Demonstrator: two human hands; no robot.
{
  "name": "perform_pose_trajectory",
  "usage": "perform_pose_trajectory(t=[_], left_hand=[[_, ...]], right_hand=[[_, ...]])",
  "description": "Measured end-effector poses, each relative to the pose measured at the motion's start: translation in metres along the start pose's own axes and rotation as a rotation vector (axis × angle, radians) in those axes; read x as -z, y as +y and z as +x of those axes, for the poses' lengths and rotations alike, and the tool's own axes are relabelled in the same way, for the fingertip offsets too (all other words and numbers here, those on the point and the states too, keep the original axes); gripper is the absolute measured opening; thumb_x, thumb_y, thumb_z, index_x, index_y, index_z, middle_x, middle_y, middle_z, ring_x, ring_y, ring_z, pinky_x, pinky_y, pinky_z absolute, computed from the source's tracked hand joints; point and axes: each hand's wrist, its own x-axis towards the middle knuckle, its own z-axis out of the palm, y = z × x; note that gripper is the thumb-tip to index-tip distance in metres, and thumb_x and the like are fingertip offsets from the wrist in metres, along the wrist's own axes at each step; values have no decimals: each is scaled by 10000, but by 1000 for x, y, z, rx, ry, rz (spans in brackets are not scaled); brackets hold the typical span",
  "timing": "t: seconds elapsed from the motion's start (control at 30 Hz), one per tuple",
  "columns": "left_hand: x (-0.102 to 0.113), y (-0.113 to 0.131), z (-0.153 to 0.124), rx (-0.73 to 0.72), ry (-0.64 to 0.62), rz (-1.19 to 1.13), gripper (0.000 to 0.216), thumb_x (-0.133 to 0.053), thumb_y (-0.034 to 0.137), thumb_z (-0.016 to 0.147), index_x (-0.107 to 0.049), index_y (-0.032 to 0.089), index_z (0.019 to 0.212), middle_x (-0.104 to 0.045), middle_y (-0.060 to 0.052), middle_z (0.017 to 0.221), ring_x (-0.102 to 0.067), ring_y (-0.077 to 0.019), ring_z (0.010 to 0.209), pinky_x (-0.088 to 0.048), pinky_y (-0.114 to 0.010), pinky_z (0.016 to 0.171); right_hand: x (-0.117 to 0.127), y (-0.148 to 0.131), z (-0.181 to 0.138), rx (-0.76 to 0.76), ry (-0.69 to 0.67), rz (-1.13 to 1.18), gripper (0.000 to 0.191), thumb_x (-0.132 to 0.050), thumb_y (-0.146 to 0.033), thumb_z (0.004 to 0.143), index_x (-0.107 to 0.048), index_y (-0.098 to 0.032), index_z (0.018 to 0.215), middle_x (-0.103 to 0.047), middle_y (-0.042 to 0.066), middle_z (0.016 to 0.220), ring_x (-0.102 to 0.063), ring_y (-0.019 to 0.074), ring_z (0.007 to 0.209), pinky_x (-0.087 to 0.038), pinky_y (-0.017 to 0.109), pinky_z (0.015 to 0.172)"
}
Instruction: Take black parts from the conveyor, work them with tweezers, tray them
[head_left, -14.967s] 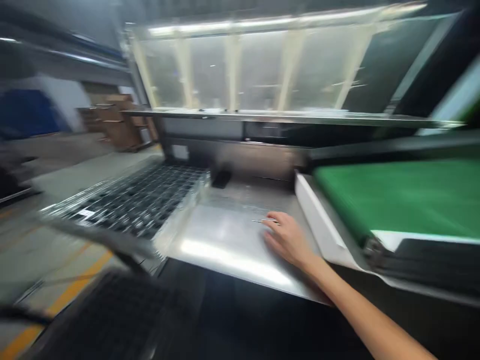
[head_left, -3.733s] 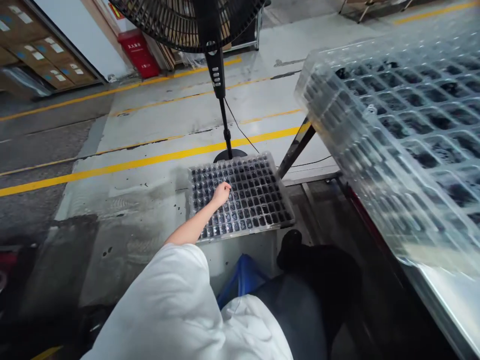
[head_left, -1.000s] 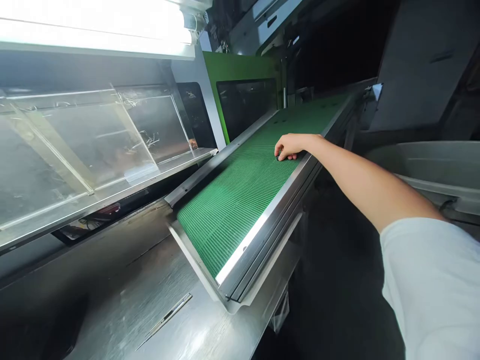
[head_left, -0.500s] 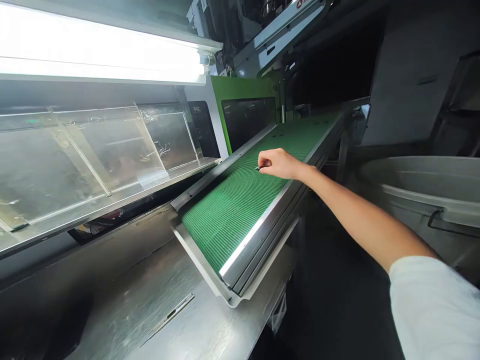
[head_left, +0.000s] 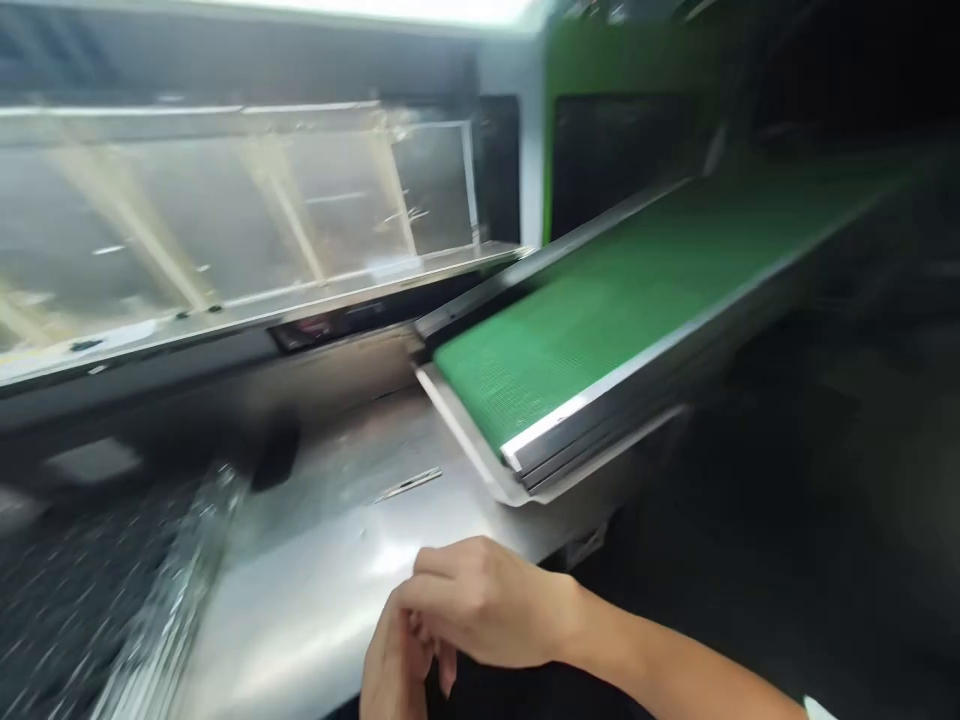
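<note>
My right hand (head_left: 495,600) is closed, its fingers bent down over my left hand (head_left: 390,660) at the bottom of the head view. Whatever it pinches is hidden behind its knuckles. My left hand shows only in part at the lower edge, with curled fingers against the right one; its palm and contents cannot be seen. Beyond both hands, a slim metal craft knife or similar thin tool (head_left: 409,484) lies on the shiny metal table (head_left: 300,620). The green conveyor belt (head_left: 585,310) slopes down to its near end above the table.
A pale tray edge (head_left: 480,465) juts out under the belt end. Left on the table, a clear plastic bag (head_left: 172,590) holds many small dark pieces, blurred. A machine with transparent panels (head_left: 337,200) runs along the back, and a metal rail (head_left: 600,395) borders the belt.
My right hand has left the belt, where it pinched a small dark piece, and come down to my left hand, which now shows. The view has swung left and down.
</note>
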Motion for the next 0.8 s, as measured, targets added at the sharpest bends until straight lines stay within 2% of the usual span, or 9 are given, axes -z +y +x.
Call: perform_pose_trajectory(t=[0.07,0.13,0.27,0.37,0.47,0.53,0.7,0.8], left_hand=[[0,2,-9,-68,40,51,561,-724,705,917,-647,162,801,-547,2,622,-529,-133,552,-447,-236,509],[4,3,-14,-71,32,64,521,-677,660,970,-662,151,861,-563,-9,631,-542,-142,569,-478,-248,542],[20,-4,-18,-30,14,-23,470,-614,565,1008,-702,107,952,-611,-50,683,-607,-183,611,-524,-277,532],[30,-11,-16,44,45,-172,411,-617,507,970,-691,104,933,-615,-55,706,-600,-166,586,-497,-245,481],[37,-13,-10,160,72,-340,396,-703,517,853,-662,126,908,-593,-33,708,-574,-145,565,-462,-219,436],[40,-10,-7,203,83,-391,432,-747,545,808,-649,140,920,-584,-20,732,-567,-139,570,-445,-213,420],[42,3,-4,136,136,-325,474,-813,555,811,-620,141,938,-606,-25,841,-500,-85,580,-298,-167,412],[45,9,-3,116,157,-248,500,-854,546,792,-597,150,957,-607,-12,796,-424,-59,546,-216,-170,428]], right_hand=[[-7,-4,-1,-41,-32,123,144,-518,-137,1045,-644,-160,1110,-625,30,912,-581,151,749,-479,253,657],[-12,-6,-3,-70,-55,233,176,-477,-117,1073,-641,-175,1106,-619,28,911,-578,149,745,-470,256,664],[-30,-8,-5,-83,-102,316,222,-445,-93,1081,-631,-192,1012,-600,24,891,-566,147,735,-451,264,640],[-43,-7,-5,-68,-122,373,244,-444,-63,1065,-638,-211,1077,-649,44,982,-630,156,815,-513,264,683],[-52,-3,-2,-44,-74,429,286,-463,-63,1064,-643,-244,1192,-683,65,1117,-702,162,908,-574,266,742],[-56,0,2,-64,-20,439,275,-492,-76,1062,-662,-257,1180,-686,66,1156,-727,158,915,-590,257,741],[-65,6,12,-210,78,423,199,-586,-152,1045,-726,-279,1108,-713,54,1130,-735,199,997,-621,307,824],[-71,7,18,-232,119,453,127,-636,-191,1029,-721,-269,1083,-726,47,1019,-715,192,846,-613,316,726]])
